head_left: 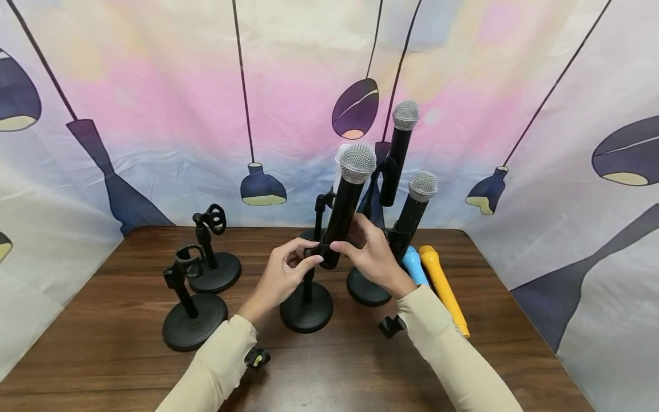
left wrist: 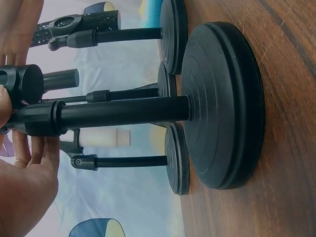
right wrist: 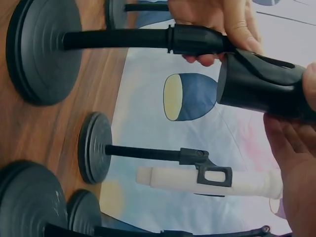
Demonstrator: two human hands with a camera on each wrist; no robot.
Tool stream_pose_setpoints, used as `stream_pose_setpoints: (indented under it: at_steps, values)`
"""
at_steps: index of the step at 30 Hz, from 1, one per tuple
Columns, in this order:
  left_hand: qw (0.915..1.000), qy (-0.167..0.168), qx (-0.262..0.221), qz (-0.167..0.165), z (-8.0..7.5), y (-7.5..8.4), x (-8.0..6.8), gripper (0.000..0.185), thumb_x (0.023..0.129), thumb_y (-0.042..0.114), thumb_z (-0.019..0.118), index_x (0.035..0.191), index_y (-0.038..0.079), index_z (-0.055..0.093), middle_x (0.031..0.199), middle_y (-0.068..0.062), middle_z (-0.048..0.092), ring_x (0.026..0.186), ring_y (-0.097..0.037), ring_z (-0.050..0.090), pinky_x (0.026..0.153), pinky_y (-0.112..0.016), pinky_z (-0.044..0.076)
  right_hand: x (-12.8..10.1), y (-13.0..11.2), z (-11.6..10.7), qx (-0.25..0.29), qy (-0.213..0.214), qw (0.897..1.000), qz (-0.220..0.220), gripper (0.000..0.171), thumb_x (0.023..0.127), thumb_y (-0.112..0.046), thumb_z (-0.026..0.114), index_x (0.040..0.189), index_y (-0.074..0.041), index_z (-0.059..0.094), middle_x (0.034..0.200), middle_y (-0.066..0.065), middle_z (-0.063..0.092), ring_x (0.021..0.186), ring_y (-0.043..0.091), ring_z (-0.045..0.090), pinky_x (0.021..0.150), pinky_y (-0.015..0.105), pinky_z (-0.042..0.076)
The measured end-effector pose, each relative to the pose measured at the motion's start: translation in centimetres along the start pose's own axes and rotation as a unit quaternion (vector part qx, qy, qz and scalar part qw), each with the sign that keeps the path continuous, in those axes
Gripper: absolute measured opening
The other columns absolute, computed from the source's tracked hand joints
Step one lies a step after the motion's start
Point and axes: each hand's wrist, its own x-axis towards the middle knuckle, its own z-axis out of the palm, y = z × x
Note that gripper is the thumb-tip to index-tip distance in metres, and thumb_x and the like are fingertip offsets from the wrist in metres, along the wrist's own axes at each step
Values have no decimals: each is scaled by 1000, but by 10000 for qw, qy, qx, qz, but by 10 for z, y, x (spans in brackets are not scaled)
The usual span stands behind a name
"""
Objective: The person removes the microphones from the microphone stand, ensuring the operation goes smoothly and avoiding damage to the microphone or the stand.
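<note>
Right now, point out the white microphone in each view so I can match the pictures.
Head: the white microphone stands at centre back, mostly hidden behind the black microphone that both hands hold.
Left wrist: it lies sideways at lower left, clipped on a thin stand.
Right wrist: it lies sideways at lower centre, in its black clip.
Shared landmark: the round base of the stand being handled.
</note>
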Motion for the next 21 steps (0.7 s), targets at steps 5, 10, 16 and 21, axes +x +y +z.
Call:
stream_pose_setpoints:
  at_steps: [5,10,16,21]
  values:
    - [10000,2,28,-44,0,1,-1,26,96,7,71,122,7,71,85,-9,64,70,-29,59,63,-26,47,-1,-3,2,-435,173,9989,-74,55,95,0,69,143,6,44,118,20,65,108,31,67,90,37,56]
    - [10000,-10,21,-2,0,0,-1,25,96,6,71,121,7,71,84,-9,65,69,-29,59,63,-26,47,-1,-3,2,-380,206,9989,-154,56,96,0,68,145,7,41,123,22,61,112,33,66,93,35,55]
    - [10000,-42,49,64,0,0,0,26,96,6,71,122,8,71,85,-8,64,68,-24,57,61,-26,46,-2,3,4,217,201,9990,-349,59,90,12,70,143,7,44,123,22,58,111,33,63,98,36,52]
    - [10000,-21,31,70,-1,-2,0,25,96,5,70,121,7,71,84,-8,64,68,-25,58,61,-26,47,-2,3,6,-31,383,9983,-436,48,91,6,71,135,5,52,117,19,62,107,30,66,95,35,54]
